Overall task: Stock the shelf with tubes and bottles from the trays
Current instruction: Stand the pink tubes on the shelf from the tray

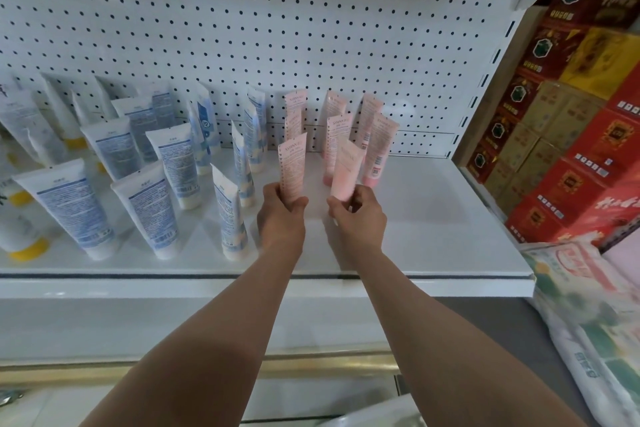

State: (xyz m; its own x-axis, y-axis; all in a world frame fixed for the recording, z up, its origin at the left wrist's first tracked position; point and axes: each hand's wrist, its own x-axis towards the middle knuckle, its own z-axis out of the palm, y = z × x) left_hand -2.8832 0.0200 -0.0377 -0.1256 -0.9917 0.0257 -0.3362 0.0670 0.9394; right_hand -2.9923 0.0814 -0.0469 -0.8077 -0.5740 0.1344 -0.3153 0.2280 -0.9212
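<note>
My left hand [281, 218] grips a pink tube [292, 168] near its lower end, holding it upright over the white shelf [433, 218]. Beside it, my right hand [358, 217] holds a second pink tube [347, 172], also upright. Both tubes stand at the front of a group of pink tubes [377, 146] lined up in rows toward the pegboard back. Left of them stand white tubes with blue print [149, 208] in several rows, cap down.
White tubes with yellow caps [26, 239] fill the shelf's far left. Stacked red and gold cartons [571, 114] rise to the right of the shelf, with printed sacks [595, 315] below them. The shelf's right part is bare white surface.
</note>
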